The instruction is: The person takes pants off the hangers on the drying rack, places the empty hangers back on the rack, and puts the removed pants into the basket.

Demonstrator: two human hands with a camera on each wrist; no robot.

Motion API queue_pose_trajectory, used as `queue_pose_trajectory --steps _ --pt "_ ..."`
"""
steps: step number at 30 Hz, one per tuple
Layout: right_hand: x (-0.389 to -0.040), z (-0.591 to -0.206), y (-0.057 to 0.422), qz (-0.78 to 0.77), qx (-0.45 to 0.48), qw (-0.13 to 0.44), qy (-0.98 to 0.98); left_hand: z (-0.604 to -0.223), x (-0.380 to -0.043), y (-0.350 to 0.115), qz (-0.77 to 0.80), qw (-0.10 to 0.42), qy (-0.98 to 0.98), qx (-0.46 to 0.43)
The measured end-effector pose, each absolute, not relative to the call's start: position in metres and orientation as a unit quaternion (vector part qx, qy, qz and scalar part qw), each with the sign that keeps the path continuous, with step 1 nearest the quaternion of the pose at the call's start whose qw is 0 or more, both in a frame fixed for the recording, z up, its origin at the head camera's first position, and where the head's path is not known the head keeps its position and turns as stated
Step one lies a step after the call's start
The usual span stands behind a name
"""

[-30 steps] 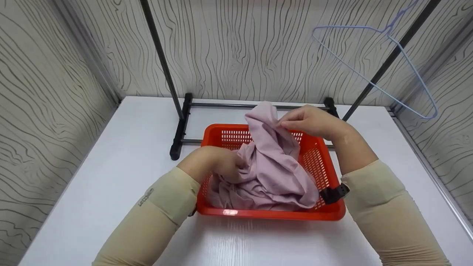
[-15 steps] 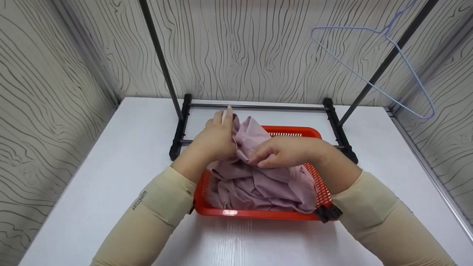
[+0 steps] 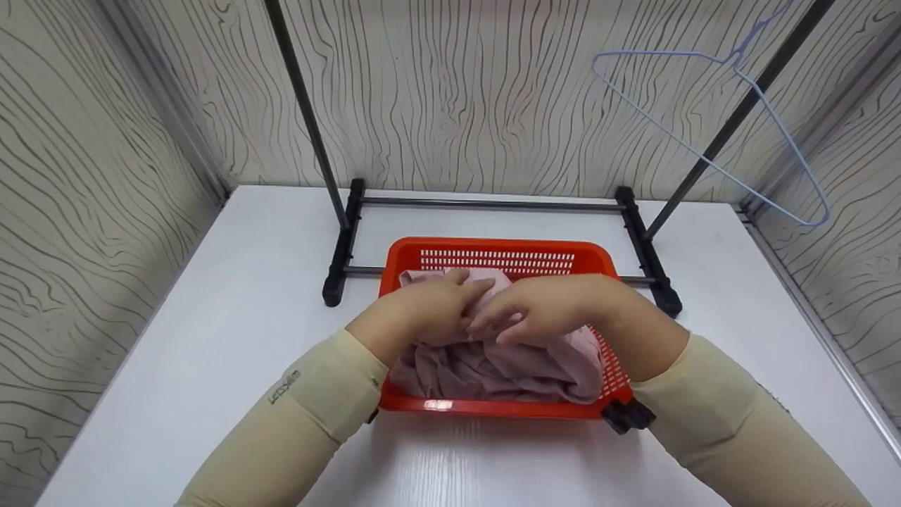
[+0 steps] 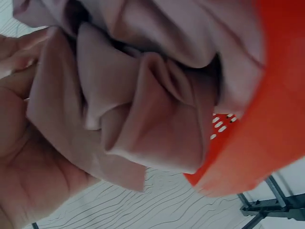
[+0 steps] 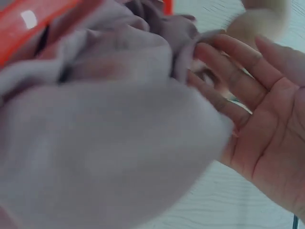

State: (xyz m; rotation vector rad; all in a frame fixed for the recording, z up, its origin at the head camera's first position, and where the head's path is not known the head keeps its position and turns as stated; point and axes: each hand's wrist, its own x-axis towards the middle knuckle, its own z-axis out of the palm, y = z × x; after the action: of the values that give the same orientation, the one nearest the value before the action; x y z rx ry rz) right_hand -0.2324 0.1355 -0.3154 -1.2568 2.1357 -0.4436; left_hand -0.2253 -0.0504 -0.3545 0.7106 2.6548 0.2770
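Observation:
A crumpled dusty-pink cloth (image 3: pixel 493 370) lies bunched in a red slotted plastic basket (image 3: pixel 507 410). In the head view, my left hand (image 3: pixel 436 310) is over the cloth, its visible fingers extended toward the right. The left wrist view has a flap of fabric (image 4: pixel 95 143) covering part of that palm. Close beside it, my right hand (image 3: pixel 552 306) hangs palm down with loosely bent fingers. In the right wrist view, relaxed fingers (image 5: pixel 238 76) of the right hand are at the cloth's edge, and a blurred fold (image 5: pixel 109 152) fills the foreground.
A black rack (image 3: pixel 339 260) stands on the white table (image 3: pixel 232 338) behind and around the basket, its uprights rising on both sides. A light-blue hanger (image 3: pixel 676 141) hangs at the upper right. Wood-grain panels (image 3: pixel 450 91) enclose the back and sides.
The raised part of the cloth has come down into the basket. My right hand has moved left and nearer; my left hand rose, then lowered, and both now sit close together.

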Motion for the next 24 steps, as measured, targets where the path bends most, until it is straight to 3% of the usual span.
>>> queue_pose_trajectory --steps 8,17,24 --pt "-0.242 -0.325 0.149 -0.13 -0.399 0.3 0.856 -0.366 -0.221 -0.045 0.073 0.232 0.947 0.208" --pt "-0.261 -0.36 0.153 -0.086 -0.342 0.339 0.872 -0.383 -0.224 -0.034 0.084 0.299 0.947 0.082" --pt "-0.265 -0.376 0.147 -0.075 -0.265 0.388 0.88 -0.395 -0.228 -0.032 0.105 0.322 0.939 0.051"
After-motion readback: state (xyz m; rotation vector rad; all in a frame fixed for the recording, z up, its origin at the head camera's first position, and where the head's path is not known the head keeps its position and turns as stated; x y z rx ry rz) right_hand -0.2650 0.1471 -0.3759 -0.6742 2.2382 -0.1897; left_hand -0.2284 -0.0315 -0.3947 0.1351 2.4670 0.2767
